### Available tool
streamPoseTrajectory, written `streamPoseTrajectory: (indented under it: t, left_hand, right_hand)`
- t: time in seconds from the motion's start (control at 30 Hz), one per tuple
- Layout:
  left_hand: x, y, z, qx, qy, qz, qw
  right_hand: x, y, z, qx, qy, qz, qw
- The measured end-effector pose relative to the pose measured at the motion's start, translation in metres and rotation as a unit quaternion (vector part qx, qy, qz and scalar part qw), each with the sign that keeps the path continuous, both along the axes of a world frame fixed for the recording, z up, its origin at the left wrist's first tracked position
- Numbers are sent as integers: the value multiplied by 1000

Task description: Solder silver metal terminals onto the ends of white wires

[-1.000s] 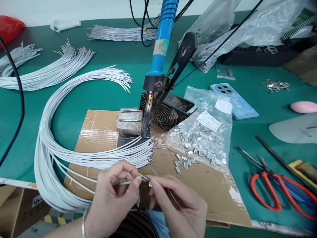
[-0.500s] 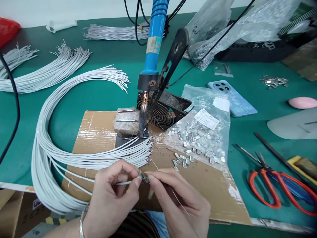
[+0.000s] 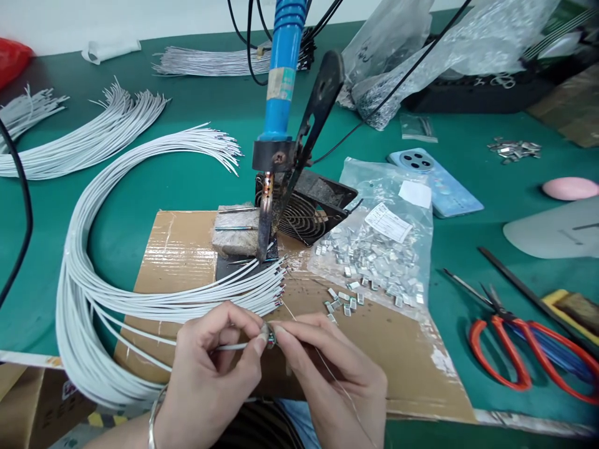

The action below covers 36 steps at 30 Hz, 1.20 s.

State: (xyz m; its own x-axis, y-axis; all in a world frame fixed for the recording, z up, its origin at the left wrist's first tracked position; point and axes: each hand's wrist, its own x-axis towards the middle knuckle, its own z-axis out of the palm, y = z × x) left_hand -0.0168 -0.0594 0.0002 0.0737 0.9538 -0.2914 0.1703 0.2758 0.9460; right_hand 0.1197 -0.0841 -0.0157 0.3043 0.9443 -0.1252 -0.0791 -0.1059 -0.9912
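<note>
My left hand (image 3: 218, 374) is closed around a white cable (image 3: 233, 347), near its end. A small metal connector (image 3: 270, 340) sits at that end, between the fingertips of both hands. My right hand (image 3: 334, 374) is pinched against the connector from the right, and its fingertips partly cover the piece. A thin, solder-like wire (image 3: 339, 381) runs across my right hand. Above my hands, a blue soldering iron (image 3: 281, 93) is clamped tip down in a black stand (image 3: 314, 118). The bundle of white cables (image 3: 77, 268) curves in from the left, its ends below the iron's tip.
Cardboard (image 3: 397, 362) lies under my hands. On the right are a bag of small metal parts (image 3: 388, 262), a blue phone (image 3: 440, 184) and red-handled scissors (image 3: 508, 349). A black fan (image 3: 304, 212) and a crusty block (image 3: 236, 231) stand by the iron. More cable bundles (image 3: 103, 134) lie at the back left.
My right hand has shifted slightly left and its fingertips have turned on the connector, which now shows its end more. The whole view has drifted a little; my left hand keeps its hold.
</note>
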Motion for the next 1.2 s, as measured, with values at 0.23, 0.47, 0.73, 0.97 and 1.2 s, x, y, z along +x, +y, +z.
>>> streamPoseTrajectory:
  t: [0.23,0.47,0.73,0.97,1.2]
  left_hand:
    - [0,-1,-2,8,14,0,1000]
    - [0,0,-2,5,22,-4,1000]
    - [0,0,-1,4,26,-6,1000]
    - [3,4,0,14,21,-10,1000]
    - [4,11,-1,7,17,7,1000]
  right_hand:
    - [1,0,-1,-6,11,6,1000]
    - [3,1,-1,-1,3,12,1000]
    - [4,3,-4,-4,10,11,1000]
    - [1,2,-5,9,-32,-6,999]
    - [-6,-6,-2,-20,-127,-54,990]
